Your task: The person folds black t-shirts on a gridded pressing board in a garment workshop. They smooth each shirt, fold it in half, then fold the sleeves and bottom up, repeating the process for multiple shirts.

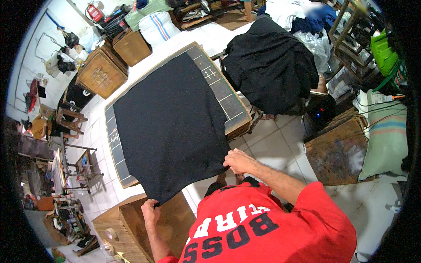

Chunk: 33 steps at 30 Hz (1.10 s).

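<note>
A large piece of black fabric (pixel 171 122) is spread over a dark board (pixel 232 109) marked with white lines. Its near edge hangs off the board toward me and sags between my hands. My left hand (pixel 151 212) pinches the near left corner, above an open cardboard box. At the near right corner, my right hand (pixel 239 161) grips the cloth with fingers closed. The far part of the fabric lies flat, while the near right side shows slight folds. Marked strips of the board show along both sides of the cloth.
A heap of black fabric (pixel 272 65) rises right of the board. An open cardboard box (pixel 131 219) with a tape roll (pixel 111 233) beside it stands near left. More boxes (pixel 103 70) and a striped sack (pixel 158 28) sit behind. At right are a flat brown carton (pixel 337 153) and a pale green sack (pixel 386 136).
</note>
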Available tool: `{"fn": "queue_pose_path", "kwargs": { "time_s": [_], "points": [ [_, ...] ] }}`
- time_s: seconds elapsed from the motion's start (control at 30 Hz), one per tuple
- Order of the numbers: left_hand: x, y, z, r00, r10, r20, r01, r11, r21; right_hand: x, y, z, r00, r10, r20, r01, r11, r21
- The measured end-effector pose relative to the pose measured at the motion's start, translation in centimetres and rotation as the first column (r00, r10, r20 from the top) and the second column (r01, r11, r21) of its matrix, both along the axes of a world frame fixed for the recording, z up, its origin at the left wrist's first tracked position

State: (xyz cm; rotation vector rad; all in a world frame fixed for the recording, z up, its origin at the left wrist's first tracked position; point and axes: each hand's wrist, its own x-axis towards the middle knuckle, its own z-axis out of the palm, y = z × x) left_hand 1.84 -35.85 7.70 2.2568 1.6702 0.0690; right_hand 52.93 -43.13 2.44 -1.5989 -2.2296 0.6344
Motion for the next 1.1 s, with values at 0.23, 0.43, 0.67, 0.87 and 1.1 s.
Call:
{"fn": "queue_pose_path", "kwargs": {
  "time_s": [0.23, 0.43, 0.67, 0.87, 1.1],
  "points": [
    [-0.4, -2.5, -4.1, 0.994, 0.105, -0.001, -0.104, 0.988, 0.111, 0.0, -0.4, -1.0, 0.975, 0.125, 0.185, -0.096, 0.983, -0.157],
    [-0.8, -2.9, -8.6, 0.984, 0.173, -0.045, -0.166, 0.978, 0.128, -1.0, 0.5, -3.5, 0.985, 0.04, 0.169, -0.012, 0.987, -0.161],
    [-0.1, 0.7, -14.5, 0.978, 0.208, -0.003, -0.208, 0.978, 0.003, -1.3, 4.4, -7.7, 0.946, 0.024, 0.323, 0.084, 0.945, -0.317],
    [-2.2, 6.8, -10.3, 0.981, 0.187, 0.049, -0.133, 0.835, -0.535, -4.4, 11.1, -2.6, 0.963, 0.235, 0.128, -0.06, 0.658, -0.751],
    [-2.6, 17.9, -2.1, 0.787, 0.374, 0.49, -0.264, 0.923, -0.28, -14.0, 24.3, 4.5, 0.898, -0.292, -0.328, 0.201, 0.937, -0.285]
  ]
}}
